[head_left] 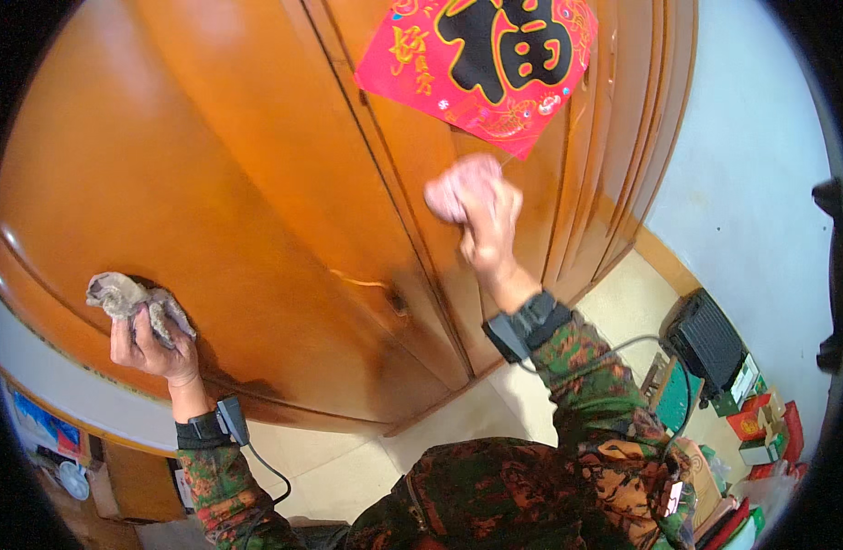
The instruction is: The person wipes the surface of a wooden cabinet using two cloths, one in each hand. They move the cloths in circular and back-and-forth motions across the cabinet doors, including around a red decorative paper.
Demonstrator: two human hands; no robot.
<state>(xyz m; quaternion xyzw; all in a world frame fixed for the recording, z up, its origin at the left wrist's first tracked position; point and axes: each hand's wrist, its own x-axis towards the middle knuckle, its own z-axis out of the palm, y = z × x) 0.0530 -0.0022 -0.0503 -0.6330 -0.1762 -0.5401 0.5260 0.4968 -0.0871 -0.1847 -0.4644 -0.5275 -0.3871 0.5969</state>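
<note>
1. The brown doors (247, 192): smooth, shiny wood.
2. The gray rag (119, 295): rough, fuzzy cloth.
3. The pink rag (451, 191): cloth too, but blurry.
4. The red sign (417, 64): looks like paper.
5. The jacket (495, 486): dull cloth.

"What's on your right?"
"You have a black case (707, 332) near the pale wall (742, 137), and a red box (748, 423) near it."
"And below?"
"You see floor tiles (344, 466)."
</note>
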